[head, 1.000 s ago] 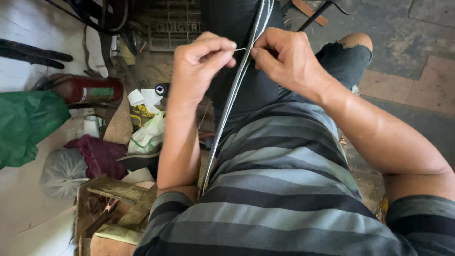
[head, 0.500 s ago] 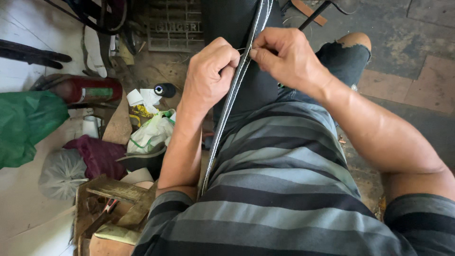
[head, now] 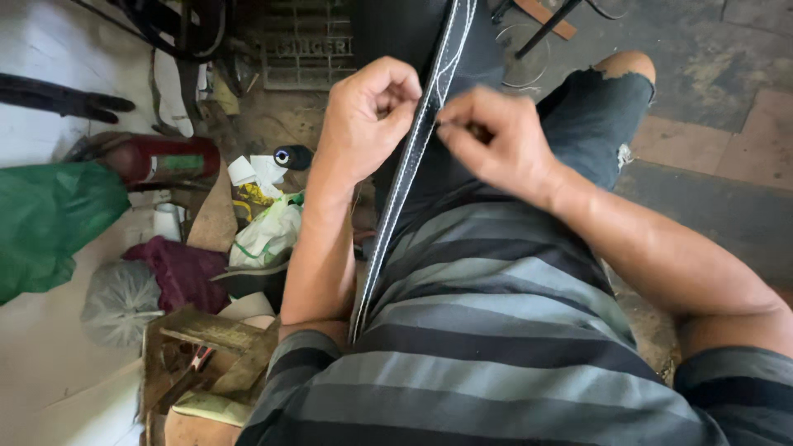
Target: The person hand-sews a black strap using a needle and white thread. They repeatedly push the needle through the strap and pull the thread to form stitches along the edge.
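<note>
Closely, both hands, left hand (head: pixel 368 124) and right hand (head: pixel 491 140), pinch the strap (head: pixel 413 157) edges.

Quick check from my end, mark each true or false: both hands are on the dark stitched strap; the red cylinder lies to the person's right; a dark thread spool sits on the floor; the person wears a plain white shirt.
1. Both hands are at the dark stitched strap. True: the left hand and right hand pinch it from either side.
2. The red cylinder lies to the person's right. False: it lies to their left.
3. A dark thread spool sits on the floor. True.
4. The person wears a plain white shirt. False: the shirt is grey and black striped.
</note>
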